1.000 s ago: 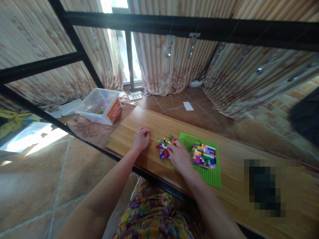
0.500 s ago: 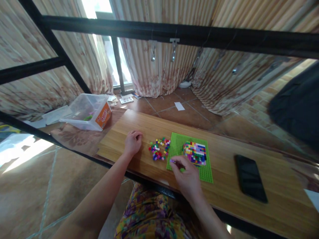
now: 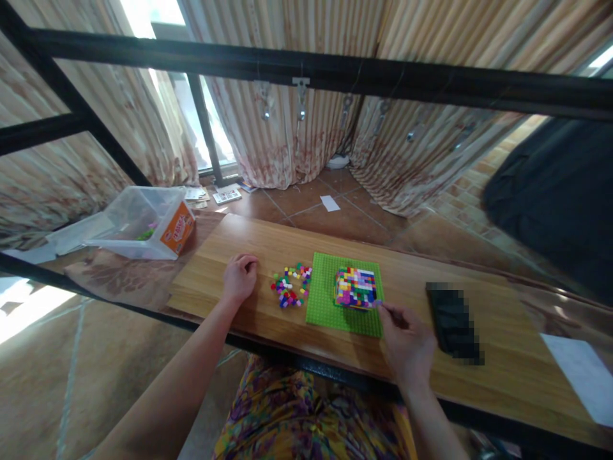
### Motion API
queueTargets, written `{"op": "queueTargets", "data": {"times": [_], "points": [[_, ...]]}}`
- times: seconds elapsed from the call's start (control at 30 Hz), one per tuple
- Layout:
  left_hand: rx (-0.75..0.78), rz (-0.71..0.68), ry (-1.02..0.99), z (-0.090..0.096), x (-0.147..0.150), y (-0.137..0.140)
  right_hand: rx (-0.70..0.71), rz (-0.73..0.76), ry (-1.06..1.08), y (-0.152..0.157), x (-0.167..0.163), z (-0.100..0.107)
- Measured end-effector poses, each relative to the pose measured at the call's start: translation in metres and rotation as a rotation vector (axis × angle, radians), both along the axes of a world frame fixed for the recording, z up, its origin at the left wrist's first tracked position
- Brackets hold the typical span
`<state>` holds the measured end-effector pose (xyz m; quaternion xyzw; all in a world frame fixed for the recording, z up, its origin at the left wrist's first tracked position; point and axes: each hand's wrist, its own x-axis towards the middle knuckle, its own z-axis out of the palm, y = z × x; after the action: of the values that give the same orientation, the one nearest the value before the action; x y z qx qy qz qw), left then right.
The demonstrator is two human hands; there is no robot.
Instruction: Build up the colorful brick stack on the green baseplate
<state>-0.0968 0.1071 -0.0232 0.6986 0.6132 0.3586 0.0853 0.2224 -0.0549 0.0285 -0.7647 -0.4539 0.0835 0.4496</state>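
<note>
My right hand (image 3: 407,338) pinches a small purple toy brick (image 3: 378,302) between thumb and fingertips. It hovers at the near right corner of a block of multicoloured bricks (image 3: 355,287), which stands on a green studded baseplate (image 3: 320,306). Whether the pinched brick touches the block, I cannot tell. My left hand (image 3: 240,278) rests on the wooden table with its fingers curled closed, and nothing shows in it. Between that hand and the baseplate lies a loose pile of small coloured bricks (image 3: 290,294).
A dark phone-like object (image 3: 453,322), partly pixelated, lies right of my right hand. White paper (image 3: 579,374) is at the table's right end. Beyond the left end sits a clear plastic box (image 3: 143,220) with an orange label. A black metal bar (image 3: 335,70) crosses above.
My right hand has moved rightward with the purple brick, from the baseplate's near left part to the block's near right corner. My left hand stays resting. The view has shifted right.
</note>
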Motion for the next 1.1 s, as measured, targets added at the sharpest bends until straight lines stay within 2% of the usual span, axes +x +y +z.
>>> {"op": "queueTargets", "data": {"times": [0.2,0.4,0.53,0.77,0.87,1.1], "points": [[0.003,0.001,0.015,0.0,0.0,0.0,0.053,0.061,-0.125,0.005,0.0,-0.014],[0.001,0.009,0.001,0.0,0.001,-0.001,0.087,0.109,-0.13,0.006,0.0,-0.012],[0.002,0.004,-0.003,0.0,0.001,-0.001,0.071,0.109,0.053,0.004,0.002,-0.014],[0.004,0.005,0.009,0.0,0.001,-0.001,0.094,-0.056,0.452,0.014,0.007,-0.02],[0.006,0.008,0.002,-0.001,0.001,-0.001,0.054,-0.063,0.589,0.023,0.007,-0.021],[-0.005,0.006,0.004,0.0,0.001,-0.001,0.022,-0.056,0.693,0.03,0.009,-0.024]]}}
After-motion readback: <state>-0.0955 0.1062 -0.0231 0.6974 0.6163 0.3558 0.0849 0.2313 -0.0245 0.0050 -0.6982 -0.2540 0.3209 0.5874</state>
